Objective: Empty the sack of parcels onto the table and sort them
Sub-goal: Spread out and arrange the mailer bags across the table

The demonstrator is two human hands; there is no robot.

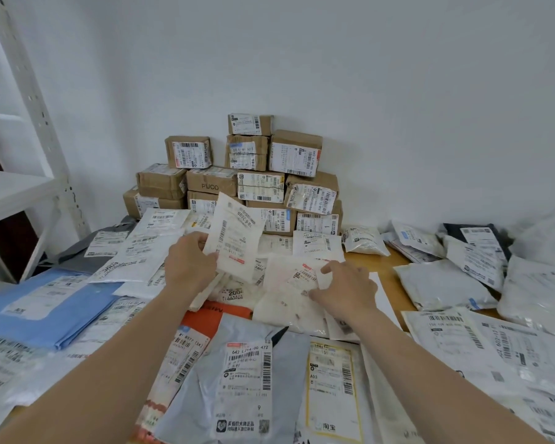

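While flat mailers (289, 363) (white, grey, blue, all labelled) cover the table (382, 258) before stacked boxes (212, 184), the left hand (189, 262) pinches one white mailer (236, 233), raised above the pile. The right hand (346, 288), fingers loosely spread, rests on a pouch (289, 283) mid-table.

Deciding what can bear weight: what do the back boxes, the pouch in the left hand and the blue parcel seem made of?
Boxes: brown cardboard, mostly matte; the square edges hold their shape. Pouch, held by the left hand: likely thin whitish plastic film; it curves limply. Blue parcel: soft plastic bag by the look, with a faint sheen and a creased edge.
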